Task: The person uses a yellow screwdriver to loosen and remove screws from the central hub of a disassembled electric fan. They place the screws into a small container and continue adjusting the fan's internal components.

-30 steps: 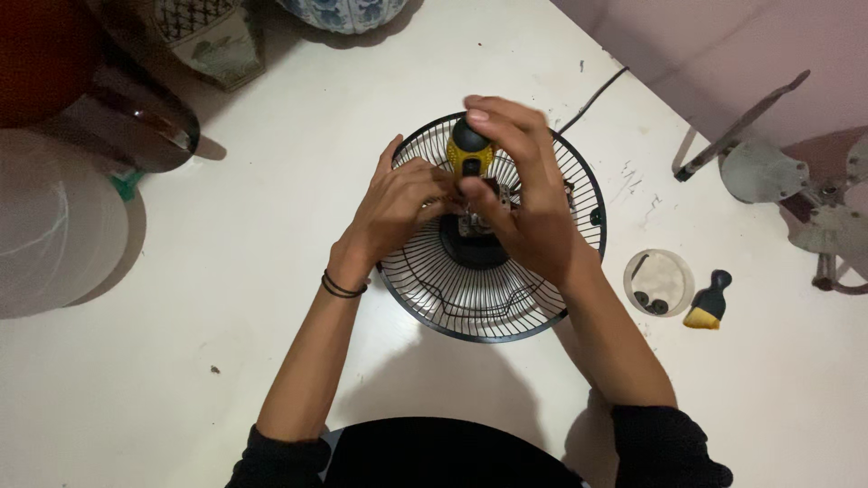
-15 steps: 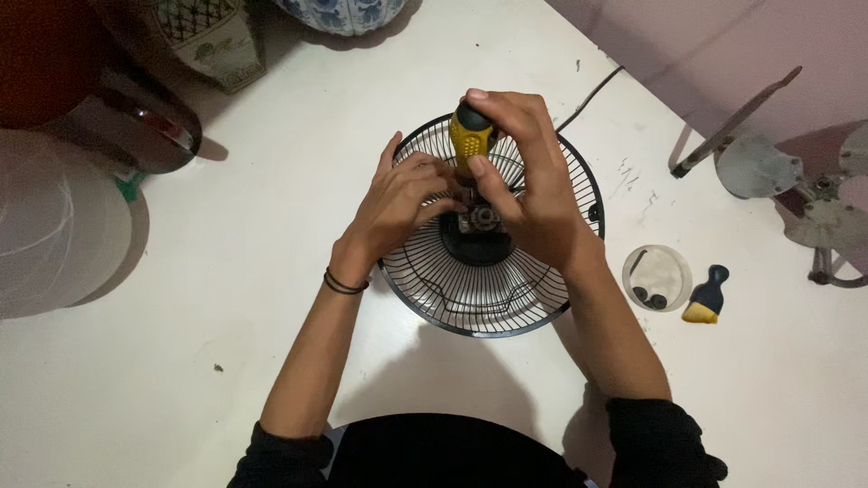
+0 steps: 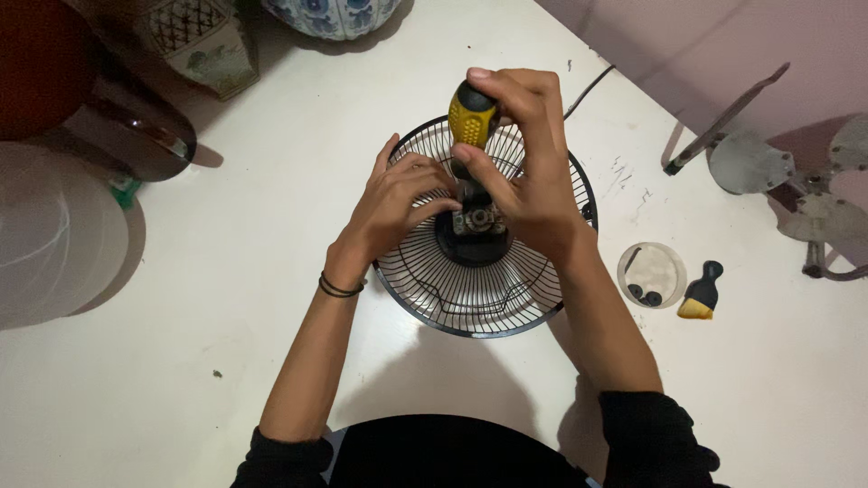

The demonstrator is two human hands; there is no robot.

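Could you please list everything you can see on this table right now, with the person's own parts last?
black wire fan guard: one, centre of white table
yellow-and-black screwdriver: one, upright over guard's hub
small clear round dish: one, right of guard
small black-and-yellow brush: one, beside dish
grey metal fan blades: one set, far right
blue-and-white ceramic pot: one, top edge
black wristbands: two, left wrist
left hand: at hub
right hand: gripping screwdriver

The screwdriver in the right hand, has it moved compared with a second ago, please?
Barely. Against the fan grille, the screwdriver stands over the hub as before, in the right hand, while the left hand steadies the hub; any turning cannot be told.
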